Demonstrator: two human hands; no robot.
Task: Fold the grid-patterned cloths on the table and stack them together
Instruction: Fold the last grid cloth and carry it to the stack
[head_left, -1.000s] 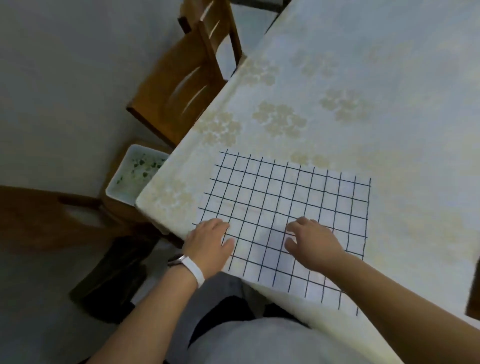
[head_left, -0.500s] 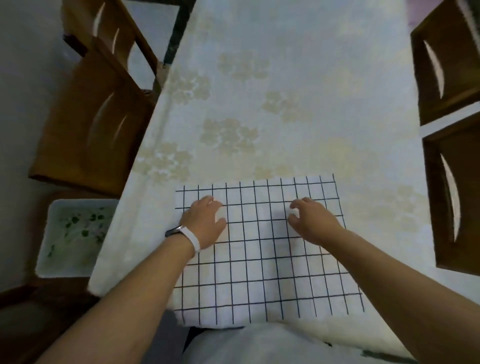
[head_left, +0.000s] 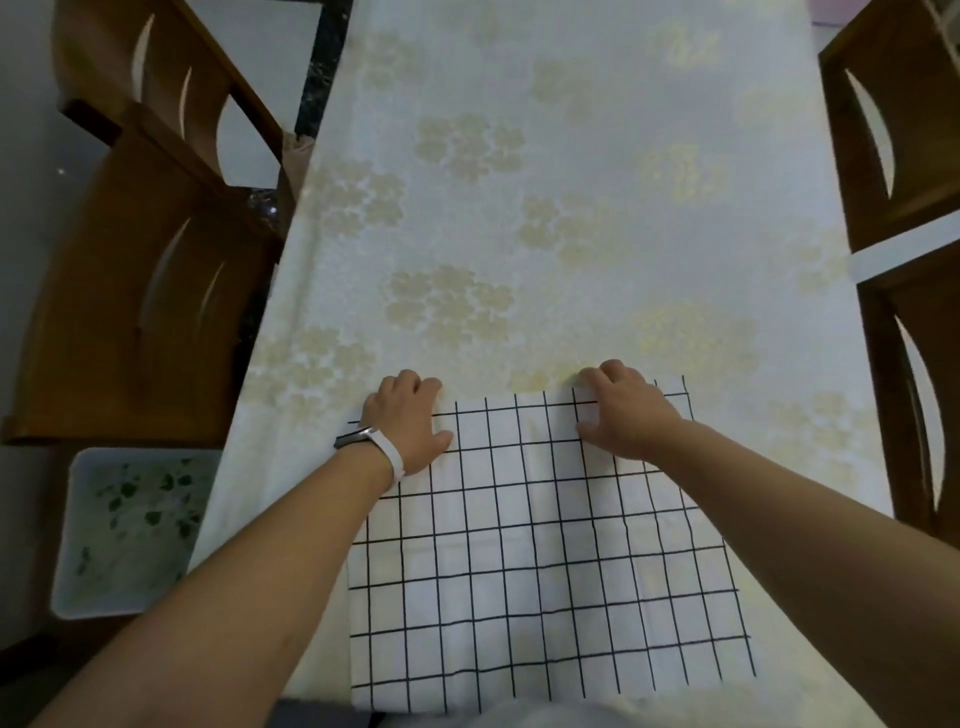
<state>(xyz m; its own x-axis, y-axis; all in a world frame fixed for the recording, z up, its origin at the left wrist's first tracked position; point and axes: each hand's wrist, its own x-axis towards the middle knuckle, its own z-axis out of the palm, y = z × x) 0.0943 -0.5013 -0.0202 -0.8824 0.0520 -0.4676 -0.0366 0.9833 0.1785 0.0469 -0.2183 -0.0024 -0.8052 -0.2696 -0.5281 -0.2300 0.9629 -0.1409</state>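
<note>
One white cloth with a black grid (head_left: 545, 551) lies spread flat at the near end of the table (head_left: 519, 182), its near edge hanging just over the table's front. My left hand (head_left: 402, 421), with a white wristband, sits at the cloth's far left corner, fingers curled over the far edge and thumb on the fabric. My right hand (head_left: 626, 410) is at the far edge toward the right corner, fingers curled over the edge and thumb pressed on the cloth. Only this one grid cloth is in view.
The table carries a pale tablecloth with faint flower prints. Wooden chairs stand along the left side (head_left: 140, 260) and the right side (head_left: 904, 130). A white bin with a leaf-patterned liner (head_left: 130, 525) sits on the floor at the near left.
Both hands slid forward over the cloth from its middle to its far edge, and their fingers curled over that edge. The view swung round to face straight down the table.
</note>
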